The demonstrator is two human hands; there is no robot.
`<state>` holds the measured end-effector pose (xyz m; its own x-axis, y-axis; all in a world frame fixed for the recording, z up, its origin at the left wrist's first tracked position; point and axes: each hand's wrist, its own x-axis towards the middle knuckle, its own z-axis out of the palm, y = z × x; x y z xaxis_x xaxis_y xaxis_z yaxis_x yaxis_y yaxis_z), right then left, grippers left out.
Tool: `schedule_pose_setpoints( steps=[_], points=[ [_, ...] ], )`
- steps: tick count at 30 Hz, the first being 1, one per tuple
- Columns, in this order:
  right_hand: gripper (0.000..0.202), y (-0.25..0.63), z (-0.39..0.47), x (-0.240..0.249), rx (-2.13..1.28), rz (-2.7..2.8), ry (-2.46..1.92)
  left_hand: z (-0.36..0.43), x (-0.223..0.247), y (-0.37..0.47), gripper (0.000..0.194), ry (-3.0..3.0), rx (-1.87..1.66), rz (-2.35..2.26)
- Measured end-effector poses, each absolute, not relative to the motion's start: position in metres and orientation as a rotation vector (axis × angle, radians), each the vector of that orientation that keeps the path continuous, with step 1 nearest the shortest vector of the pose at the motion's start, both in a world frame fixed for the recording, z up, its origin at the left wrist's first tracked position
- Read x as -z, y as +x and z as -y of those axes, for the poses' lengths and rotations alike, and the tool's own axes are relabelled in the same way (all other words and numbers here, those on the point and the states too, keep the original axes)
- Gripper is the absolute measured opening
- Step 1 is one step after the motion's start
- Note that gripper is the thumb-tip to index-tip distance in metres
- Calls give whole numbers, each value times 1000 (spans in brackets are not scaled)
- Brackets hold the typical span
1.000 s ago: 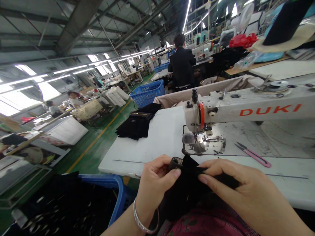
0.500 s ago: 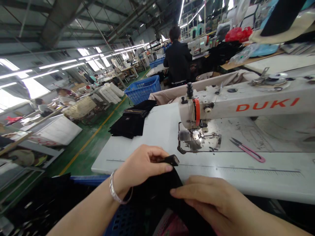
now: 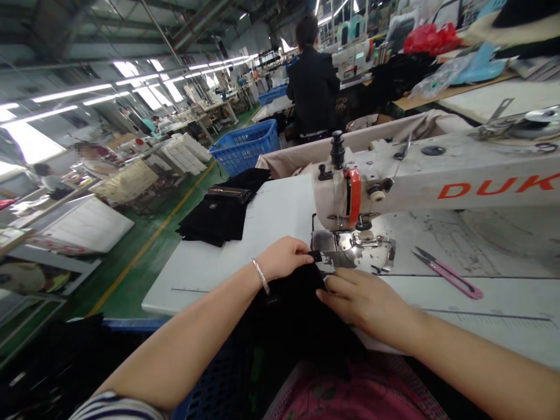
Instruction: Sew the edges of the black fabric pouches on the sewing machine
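A piece of black fabric hangs over the front edge of the sewing machine table, between my hands. My left hand, with a silver bangle at its wrist, pinches the fabric's upper corner just in front of the metal needle plate. Lower down, my right hand grips the fabric's right edge, fingers closed. The presser foot of the white sewing machine is a little beyond the held corner. Pink-handled thread snips lie right of the needle plate.
A stack of black fabric pieces with a zipper on top lies at the table's left. Behind it stand a blue basket and a seated co-worker. Below left, dark pieces fill a blue-rimmed container.
Both hands have moved forward with the black fabric, bringing its corner up to the needle plate. The left hand has turned over the corner. The view has shifted slightly.
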<state>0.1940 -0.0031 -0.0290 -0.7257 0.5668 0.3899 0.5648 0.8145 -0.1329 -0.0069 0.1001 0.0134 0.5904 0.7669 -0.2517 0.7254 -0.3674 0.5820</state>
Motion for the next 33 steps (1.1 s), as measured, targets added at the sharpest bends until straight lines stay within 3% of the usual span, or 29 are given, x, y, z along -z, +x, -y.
schedule_pose_setpoints(
  steps=[9, 18, 33],
  points=[
    [22, 211, -47, 34, 55, 2617, -1137, -149, 23, 55, 16, 2547, -348, -1420],
    [26, 230, -21, 58, 59, 2453, -1095, -89, 33, 39, 25, 2693, -479, -1059],
    [22, 226, -24, 52, 34, 2457, -1105, -96, 34, 32, 30, 2785, -529, -814]
  ],
)
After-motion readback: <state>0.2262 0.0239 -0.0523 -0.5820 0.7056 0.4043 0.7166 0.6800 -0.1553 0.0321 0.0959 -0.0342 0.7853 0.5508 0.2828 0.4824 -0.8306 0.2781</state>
